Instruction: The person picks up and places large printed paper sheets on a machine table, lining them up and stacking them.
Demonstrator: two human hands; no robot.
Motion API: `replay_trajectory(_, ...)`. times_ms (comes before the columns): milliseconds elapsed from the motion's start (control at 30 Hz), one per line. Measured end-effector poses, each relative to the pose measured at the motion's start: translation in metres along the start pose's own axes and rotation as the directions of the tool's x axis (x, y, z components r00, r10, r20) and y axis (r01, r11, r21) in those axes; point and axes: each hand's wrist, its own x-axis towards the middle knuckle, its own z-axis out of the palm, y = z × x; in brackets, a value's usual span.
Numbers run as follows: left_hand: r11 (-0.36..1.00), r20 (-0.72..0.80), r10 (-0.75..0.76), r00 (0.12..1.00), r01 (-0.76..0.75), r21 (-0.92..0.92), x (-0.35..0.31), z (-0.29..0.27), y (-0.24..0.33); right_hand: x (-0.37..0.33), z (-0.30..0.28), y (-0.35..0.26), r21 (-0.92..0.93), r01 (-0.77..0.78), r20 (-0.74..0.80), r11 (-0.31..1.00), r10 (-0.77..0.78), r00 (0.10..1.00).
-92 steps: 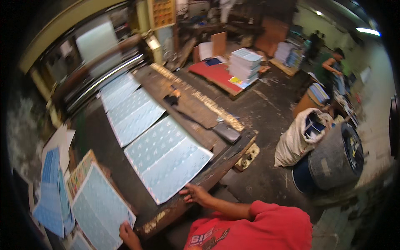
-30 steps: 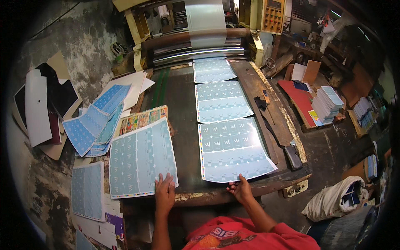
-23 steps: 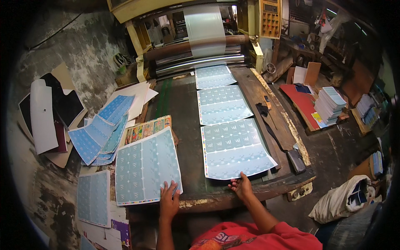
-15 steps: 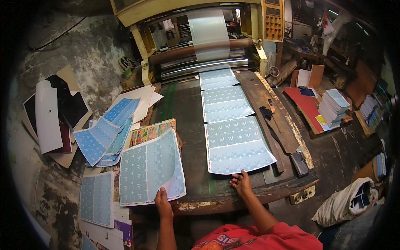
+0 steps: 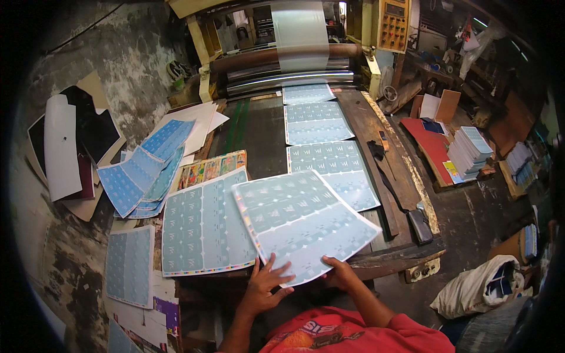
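A blue-green printed sheet [image 5: 306, 226] is lifted off the machine's table, tilted, near its front edge. My right hand [image 5: 339, 273] grips its near edge, thumb on top and the fingers hidden underneath. Against the sheet's near left corner, my left hand [image 5: 268, 286] has its fingers spread. To the left lies a stack of similar printed sheets [image 5: 200, 229], partly covered by the lifted one. Farther back, a row of printed sheets [image 5: 321, 123] runs down the table from the rollers [image 5: 288, 79].
Loose blue sheets [image 5: 141, 170] and pale boards [image 5: 203, 123] lie left of the table. A dark bar [image 5: 376, 188] and a small dark block [image 5: 420, 226] are along its right side. On the right stand a stack of printed sheets [image 5: 471, 152] and a white sack [image 5: 474, 288].
My right hand has taken the nearest sheet off the row and brought it left and nearer. My left hand has left the stack's edge for this sheet. The row has moved toward the rollers in view.
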Motion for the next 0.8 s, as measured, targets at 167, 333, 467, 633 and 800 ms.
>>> replay_trajectory(167, 0.957, -0.124, -0.095, 0.988, 0.125, 0.261, 0.012, -0.013, -0.029, -0.02, -0.047, 0.038, -0.039, -0.021, -0.165, 0.999, 0.014, 0.986)
replay_trajectory(333, 0.844, -0.14, -0.211, 0.968, 0.252, 0.474, 0.006, -0.013, -0.057, -0.062, -0.064, 0.06, -0.106, -0.079, -0.219, 0.991, 0.054, 0.974)
replay_trajectory(467, 0.875, -0.179, -0.17, 0.969, 0.232, 0.425, 0.002, -0.006, -0.064, -0.076, -0.061, 0.063, -0.038, -0.066, -0.257, 0.997, 0.054, 0.965)
replay_trajectory(633, 0.938, -0.25, -0.178, 0.952, 0.241, 0.248, 0.001, -0.014, -0.063, -0.061, -0.059, 0.052, -0.006, -0.042, -0.312, 0.999, 0.038, 0.949)
replay_trajectory(800, 0.93, -0.373, -0.256, 0.892, 0.332, 0.154, 0.001, -0.005, -0.071, -0.036, -0.057, 0.036, 0.054, -0.002, -0.317, 0.999, 0.019, 0.948)
